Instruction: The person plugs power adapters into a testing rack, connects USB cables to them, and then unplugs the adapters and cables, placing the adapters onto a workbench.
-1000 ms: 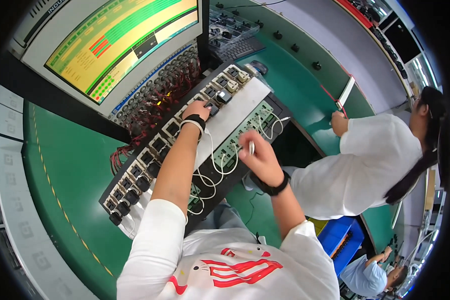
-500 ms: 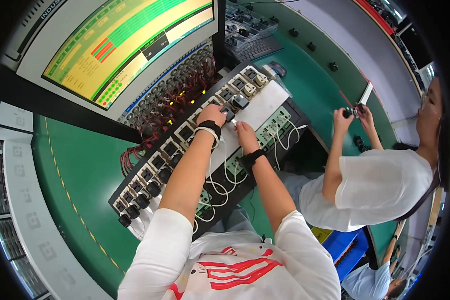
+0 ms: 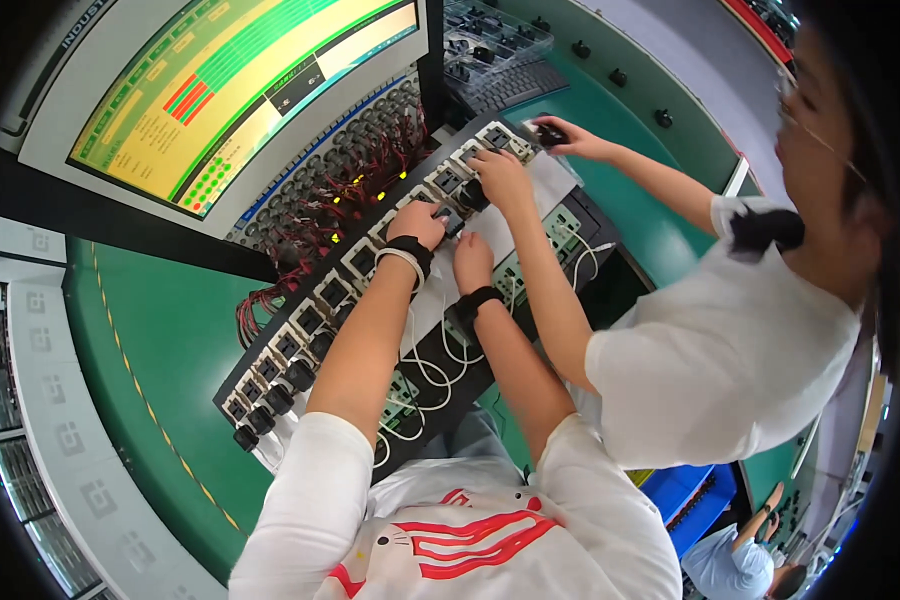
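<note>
My left hand is closed on a black power adapter at the row of sockets. Just beside it, my right hand pinches the plug of a white cable at the adapter's near side; the fingers partly hide the plug. White cables loop below my hands from the green circuit boards along the rack's near side. Several black adapters sit in the sockets to the left. Another black adapter stands right of my left hand, by the co-worker's hand.
A co-worker on the right reaches across the rack's right end, one hand at a dark mouse-like object. Behind the sockets are red wires and a large lit screen. A keyboard and a clear tray lie farther back.
The co-worker has leaned in and brought both hands from the right over to the rack's right end. My hands stay at the same adapter; my right hand has shifted slightly left.
</note>
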Available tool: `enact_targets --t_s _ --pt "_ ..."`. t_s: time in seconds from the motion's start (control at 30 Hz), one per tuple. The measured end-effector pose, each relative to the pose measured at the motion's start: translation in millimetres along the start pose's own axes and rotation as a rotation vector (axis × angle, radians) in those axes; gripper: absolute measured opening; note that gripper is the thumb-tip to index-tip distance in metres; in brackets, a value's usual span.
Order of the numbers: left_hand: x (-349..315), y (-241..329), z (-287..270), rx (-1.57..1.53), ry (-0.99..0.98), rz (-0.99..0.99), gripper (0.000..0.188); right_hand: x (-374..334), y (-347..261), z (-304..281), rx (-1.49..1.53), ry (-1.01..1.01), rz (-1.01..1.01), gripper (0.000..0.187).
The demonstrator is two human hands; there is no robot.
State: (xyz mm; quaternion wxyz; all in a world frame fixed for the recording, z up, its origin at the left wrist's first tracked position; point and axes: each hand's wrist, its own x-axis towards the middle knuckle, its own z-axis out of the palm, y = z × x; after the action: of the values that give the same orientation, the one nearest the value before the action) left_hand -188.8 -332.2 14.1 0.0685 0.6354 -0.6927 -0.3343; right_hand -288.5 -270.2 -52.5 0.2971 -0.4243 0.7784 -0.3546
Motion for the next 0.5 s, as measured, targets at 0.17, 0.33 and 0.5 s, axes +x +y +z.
enact_targets --t_s 0.17,0.33,0.5 --pt "-6.1 8.9 9.0 -0.029 0.044 -0.072 0.036 -1.5 5.3 -33.3 0.060 -0.191 -0.018 0.034" --pt "-20.0 -6.9 -7.2 -0.056 0.081 -0.123 0.035 -86.9 13.9 -91.5 0.215 0.431 -0.345 0.031" --pt "-13.2 11.3 9.0 -0.065 0.068 -0.120 0.032 -80.1 163.0 -89.5 -0.618 0.236 -0.564 0.034"
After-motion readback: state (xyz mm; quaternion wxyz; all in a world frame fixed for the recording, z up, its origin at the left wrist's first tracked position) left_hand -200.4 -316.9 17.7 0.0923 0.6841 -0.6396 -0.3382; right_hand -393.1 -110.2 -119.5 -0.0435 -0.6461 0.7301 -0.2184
